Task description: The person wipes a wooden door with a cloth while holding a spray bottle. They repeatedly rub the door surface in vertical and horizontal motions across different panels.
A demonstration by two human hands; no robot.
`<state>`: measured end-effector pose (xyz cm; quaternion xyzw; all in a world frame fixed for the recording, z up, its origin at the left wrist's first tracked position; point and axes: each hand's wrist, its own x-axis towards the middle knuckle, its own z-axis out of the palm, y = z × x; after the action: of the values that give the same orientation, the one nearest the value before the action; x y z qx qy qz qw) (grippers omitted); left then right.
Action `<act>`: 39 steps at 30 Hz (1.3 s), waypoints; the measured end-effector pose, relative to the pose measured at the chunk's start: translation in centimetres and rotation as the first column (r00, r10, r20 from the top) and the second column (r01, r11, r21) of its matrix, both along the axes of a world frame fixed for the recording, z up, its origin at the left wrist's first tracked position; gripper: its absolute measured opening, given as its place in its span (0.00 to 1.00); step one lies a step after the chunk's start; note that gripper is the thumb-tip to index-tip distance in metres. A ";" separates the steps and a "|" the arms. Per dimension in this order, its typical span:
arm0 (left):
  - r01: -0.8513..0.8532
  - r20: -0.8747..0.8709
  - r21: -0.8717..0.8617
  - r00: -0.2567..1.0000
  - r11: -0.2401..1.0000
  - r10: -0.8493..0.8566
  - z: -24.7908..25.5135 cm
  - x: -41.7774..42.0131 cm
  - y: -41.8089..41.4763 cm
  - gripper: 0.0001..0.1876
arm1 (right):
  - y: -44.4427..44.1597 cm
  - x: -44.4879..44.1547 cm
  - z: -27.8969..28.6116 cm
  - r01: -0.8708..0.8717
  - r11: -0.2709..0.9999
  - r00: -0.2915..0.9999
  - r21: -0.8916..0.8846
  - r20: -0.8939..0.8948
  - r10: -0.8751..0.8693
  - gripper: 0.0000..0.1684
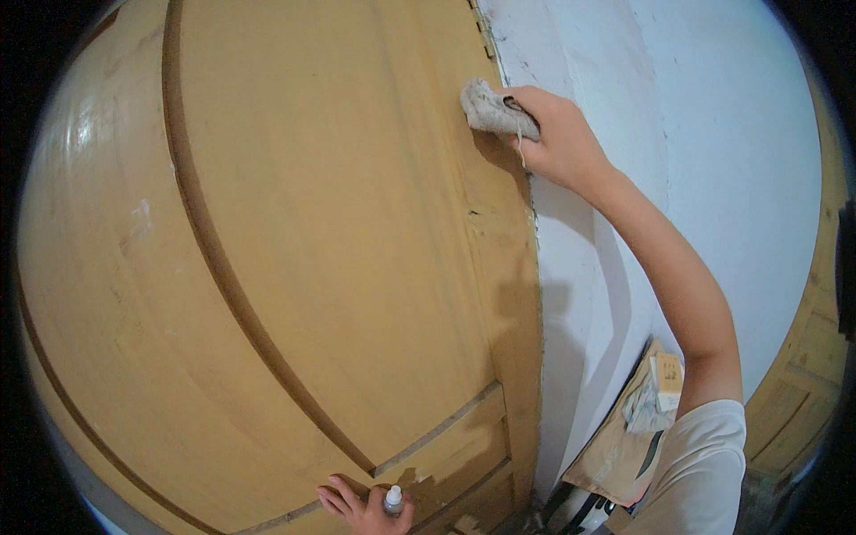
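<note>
My right hand (558,137) grips a folded grey cloth (493,110) and holds it at the hinge-side edge of a yellowish-brown wooden panel door (321,200). A loose thread hangs from the cloth. Low in the view, my left hand (364,511) holds a small clear bottle (393,503) with a white nozzle top, between thumb and fingers. Its other fingers are spread beside the lower part of the door; whether they touch the wood I cannot tell. Most of the bottle's body is hidden by the hand.
A metal hinge (483,30) joins the door to its frame, beside a white wall (729,167). At lower right, a tan cloth-like cover (612,461) bears a patterned cloth (645,408) and a small box (669,374) with writing. Another wooden door (796,388) stands at the far right.
</note>
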<state>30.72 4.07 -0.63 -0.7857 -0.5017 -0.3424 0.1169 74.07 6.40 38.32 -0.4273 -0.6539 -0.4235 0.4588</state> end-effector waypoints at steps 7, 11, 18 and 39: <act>-0.011 0.002 -0.022 1.000 1.000 0.011 -0.2 0.0 0.0 0.25 | -0.4 0.0 -2.9 0.002 1.000 0.999 0.001 0.051 -0.002 0.29; -0.010 -0.017 0.003 1.000 1.000 0.010 -0.7 -0.2 0.2 0.25 | -0.7 0.1 -1.8 0.000 0.999 1.000 -0.045 0.006 0.001 0.28; -0.008 -0.004 0.013 1.000 1.000 0.008 0.1 0.2 -0.1 0.25 | 0.5 -0.3 2.4 0.057 0.991 0.996 0.121 0.065 -0.065 0.26; 0.008 0.029 0.011 1.000 1.000 -0.008 0.4 0.1 -0.4 0.24 | 1.7 -4.0 10.1 0.078 0.975 0.992 0.207 0.077 -0.096 0.32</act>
<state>30.85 3.68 -0.18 -0.7821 -0.4984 -0.3568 0.1125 70.04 8.06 48.44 -0.3878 -0.6070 -0.5258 0.4523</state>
